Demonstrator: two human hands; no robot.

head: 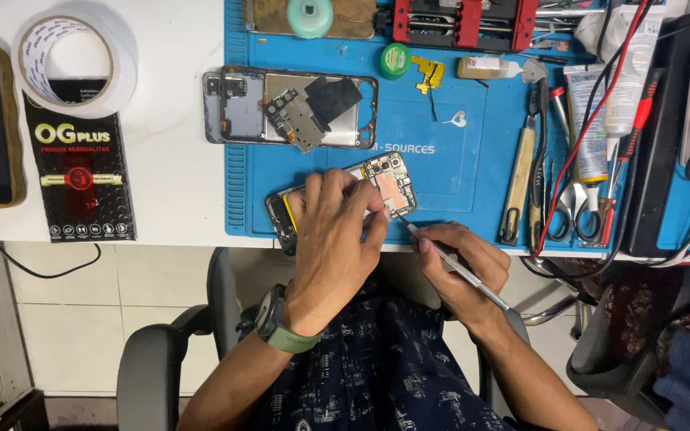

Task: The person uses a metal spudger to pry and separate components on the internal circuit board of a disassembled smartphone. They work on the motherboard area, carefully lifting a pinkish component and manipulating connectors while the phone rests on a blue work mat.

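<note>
A dark patterned shirt (385,375) is being worn nearest the camera, with a black office chair armrest (149,363) showing beside it. A dark wristwatch on an olive green strap (281,323) is being worn on the left arm. The left hand (333,239) is being laid, fingers curled, over an opened black smartphone with exposed circuit board and copper shield (389,187), which is being pinned at the near edge of a blue silicone repair mat (441,152). The right hand (461,267) is being closed around a slim silver metal tool (457,267), whose tip is being brought to the phone's near edge; whether it is touching cannot be told.

Farther out on the mat, a grey phone frame with loose metal plates (289,108) is being kept. To the right, a wooden-handled tool (517,183), scissors (576,211) and a white tube (588,128) are lying side by side. At the far edge, a round teal container (311,16) and a red and black clamp fixture (465,20) are being kept. On the white tabletop (169,175) to the left, a black retail packet (81,179) and a roll of white tape (73,56) are resting.
</note>
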